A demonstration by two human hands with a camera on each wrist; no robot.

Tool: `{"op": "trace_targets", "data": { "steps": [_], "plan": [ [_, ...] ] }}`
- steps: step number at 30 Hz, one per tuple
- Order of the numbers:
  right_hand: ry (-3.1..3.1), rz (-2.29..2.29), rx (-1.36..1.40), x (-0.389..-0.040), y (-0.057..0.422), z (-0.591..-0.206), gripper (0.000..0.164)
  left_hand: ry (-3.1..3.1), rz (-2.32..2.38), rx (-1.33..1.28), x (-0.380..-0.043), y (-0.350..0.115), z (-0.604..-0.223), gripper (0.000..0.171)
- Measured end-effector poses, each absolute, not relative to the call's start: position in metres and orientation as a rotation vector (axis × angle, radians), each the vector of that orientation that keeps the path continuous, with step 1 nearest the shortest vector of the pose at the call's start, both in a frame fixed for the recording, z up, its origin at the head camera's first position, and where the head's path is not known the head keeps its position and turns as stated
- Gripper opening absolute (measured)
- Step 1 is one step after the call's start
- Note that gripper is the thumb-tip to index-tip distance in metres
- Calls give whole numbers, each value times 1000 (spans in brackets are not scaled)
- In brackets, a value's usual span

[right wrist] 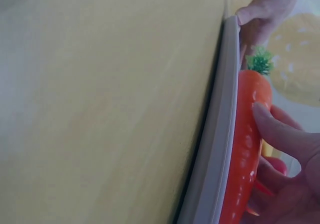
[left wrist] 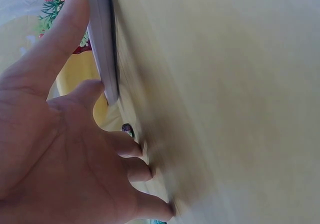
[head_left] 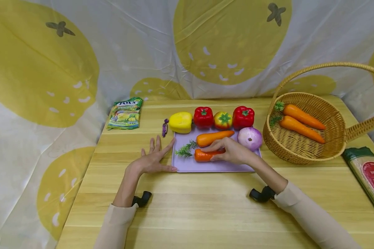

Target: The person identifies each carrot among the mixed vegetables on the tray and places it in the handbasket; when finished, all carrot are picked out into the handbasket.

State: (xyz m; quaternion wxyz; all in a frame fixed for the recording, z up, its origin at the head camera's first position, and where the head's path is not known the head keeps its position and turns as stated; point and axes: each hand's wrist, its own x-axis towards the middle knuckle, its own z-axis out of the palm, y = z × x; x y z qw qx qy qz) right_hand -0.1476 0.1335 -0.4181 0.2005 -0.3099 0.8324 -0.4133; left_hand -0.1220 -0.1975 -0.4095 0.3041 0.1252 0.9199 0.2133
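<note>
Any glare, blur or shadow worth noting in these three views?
Head: fairly even light, large lettering on the green packet legible; left wrist: tabletop soft, with a blurry shadow beside the left hand; right wrist: glare specks on the held carrot.

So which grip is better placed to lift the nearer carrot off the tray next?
Probably the right grip: it pinches the nearer carrot and is closer to the basket. The left grip is spread at the left edge of the tray.
</note>
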Motion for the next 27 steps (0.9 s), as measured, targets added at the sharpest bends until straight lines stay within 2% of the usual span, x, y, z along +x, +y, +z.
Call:
{"op": "trace_targets", "data": {
  "steps": [18,27],
  "plan": [
    [2333,-1178,-942,-136,151,-415,39,2438,577,344,-122,-197,-411,107],
    [2297,-1305,-925,-130,180,-392,38,2441,578,341,-122,-198,-412,107]
  ]
}}
